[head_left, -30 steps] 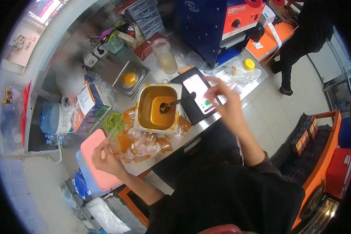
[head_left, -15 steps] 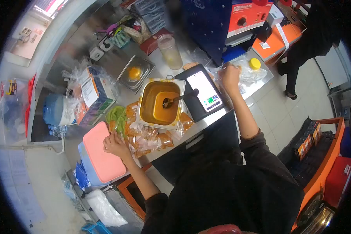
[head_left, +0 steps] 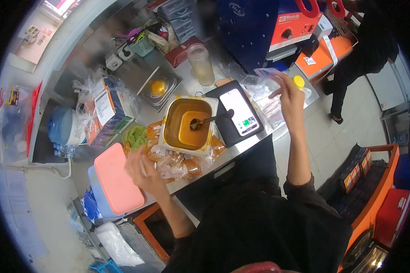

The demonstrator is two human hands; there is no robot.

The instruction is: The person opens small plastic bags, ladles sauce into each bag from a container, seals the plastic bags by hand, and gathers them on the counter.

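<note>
from here, the left hand (head_left: 145,172) is beside the filled bags (head_left: 180,167); its grip cannot be told. the right hand (head_left: 288,93) is at clear plastic (head_left: 259,89), grip likewise unclear. the steel pan (head_left: 172,122) stands between, on the tabletop (head_left: 185,72).

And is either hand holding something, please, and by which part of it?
The right hand seems to pinch a clear plastic piece by its edge. The left hand is blurred, so whether it holds anything cannot be told.

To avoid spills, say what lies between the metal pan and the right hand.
Head view: ladle handle, phone on a black base, then clear plastic bags.
</note>
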